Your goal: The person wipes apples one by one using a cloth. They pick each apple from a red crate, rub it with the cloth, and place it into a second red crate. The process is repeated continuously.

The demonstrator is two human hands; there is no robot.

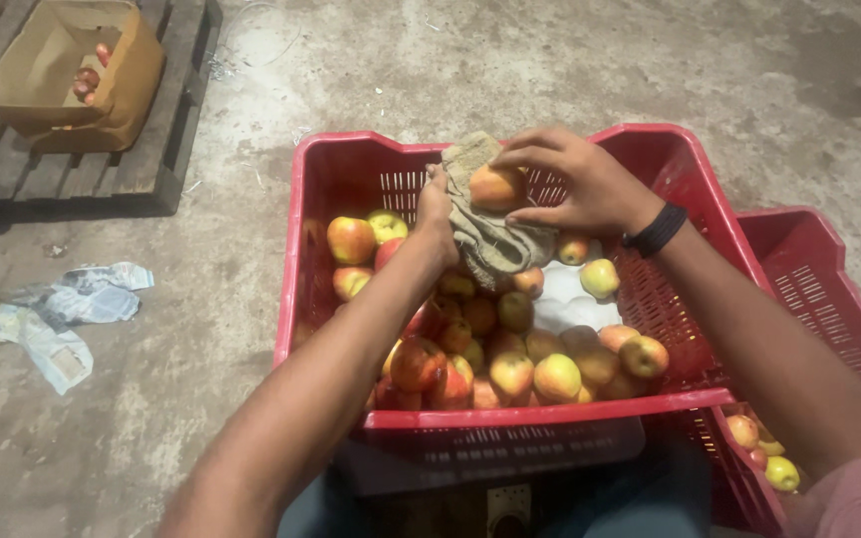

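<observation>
My left hand (pixel 437 204) grips a beige cloth (pixel 490 239) held over a red plastic crate (pixel 351 164). My right hand (pixel 575 179) holds a red-yellow apple (pixel 496 186) against the cloth with its fingertips. A black band sits on my right wrist. Below the hands the crate holds several red and yellow apples (pixel 510 359) over a white liner (pixel 565 299).
A second red crate (pixel 809 269) with a few apples (pixel 764 453) stands at the right. At the top left a wooden pallet (pixel 142 149) bears a cardboard box (pixel 127 75) with apples inside. Crumpled paper (pixel 62 309) lies on the concrete floor at the left.
</observation>
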